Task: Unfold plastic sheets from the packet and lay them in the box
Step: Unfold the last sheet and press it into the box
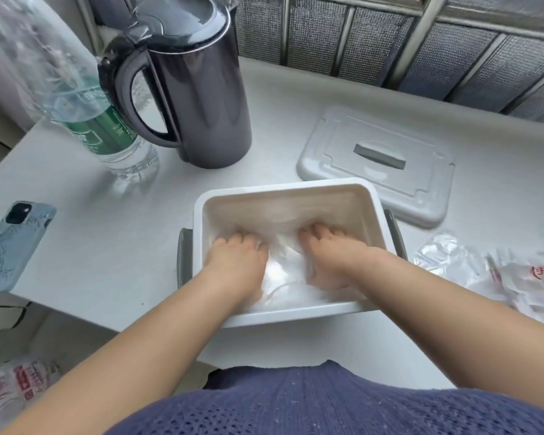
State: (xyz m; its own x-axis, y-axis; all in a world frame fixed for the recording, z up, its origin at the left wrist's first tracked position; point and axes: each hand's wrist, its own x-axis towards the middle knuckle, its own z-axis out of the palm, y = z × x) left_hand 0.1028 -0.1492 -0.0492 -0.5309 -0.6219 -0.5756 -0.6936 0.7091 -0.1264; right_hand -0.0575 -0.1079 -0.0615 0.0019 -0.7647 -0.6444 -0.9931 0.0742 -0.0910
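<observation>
Inside box (283, 188): sheet (283, 268) on floor, under both hands. Left hand (236, 262), right hand (330, 255): fingers bent onto sheet; pinching or just pressing, cannot tell. Sheet judged light, limp, slippery; take at corners. Packet (531, 277) right of box.

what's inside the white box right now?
The left hand and right hand press a clear plastic sheet down into the white box. The floor under the hands is covered, and the number of sheets cannot be told.
</observation>
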